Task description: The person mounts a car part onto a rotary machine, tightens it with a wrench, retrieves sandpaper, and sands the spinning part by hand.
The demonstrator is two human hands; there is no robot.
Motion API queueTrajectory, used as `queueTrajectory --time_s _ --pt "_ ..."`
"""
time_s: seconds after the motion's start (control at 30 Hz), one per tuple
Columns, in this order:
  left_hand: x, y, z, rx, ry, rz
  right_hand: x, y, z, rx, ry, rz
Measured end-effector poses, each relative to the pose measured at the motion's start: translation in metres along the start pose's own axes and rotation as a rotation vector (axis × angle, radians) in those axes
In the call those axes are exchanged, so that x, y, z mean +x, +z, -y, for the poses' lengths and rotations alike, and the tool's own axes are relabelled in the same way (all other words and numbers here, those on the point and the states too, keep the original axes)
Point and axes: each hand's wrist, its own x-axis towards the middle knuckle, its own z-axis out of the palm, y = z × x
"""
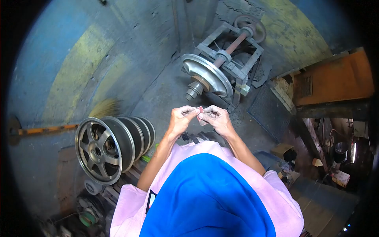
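Observation:
My left hand (pixel 181 118) and my right hand (pixel 218 118) meet in front of my chest, fingers pinched. Between them is a small reddish piece of sandpaper (pixel 200 110), with a paler flap hanging below; the fingers hide part of it. Beyond my hands stands a metal frame (pixel 236 74) carrying a horizontal shaft (pixel 233 48). A shiny silver wheel rim (pixel 215 79) is mounted on its near end, apart from both hands. A large pulley wheel (pixel 252 28) sits at the shaft's far end.
Several alloy wheels (pixel 125 144) lie stacked in a row at left, with broom bristles (pixel 106 107) behind them. An orange bar (pixel 49 129) runs along the wall. At right are an orange-brown panel (pixel 335 81), a dark mat (pixel 266 112) and a cardboard box (pixel 282 150).

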Motion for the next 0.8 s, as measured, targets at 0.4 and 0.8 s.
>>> queueTrajectory --time_s 0.4,0.8 --pt "0.01 -0.03 0.009 0.181 -0.131 -0.182 0.089 -0.078 0.009 -1.264 -0.756 -0.515" --pt "-0.033 -0.047 0.035 0.117 -0.247 -0.158 0.115 -0.092 -0.016 -1.448 -0.838 -0.429"
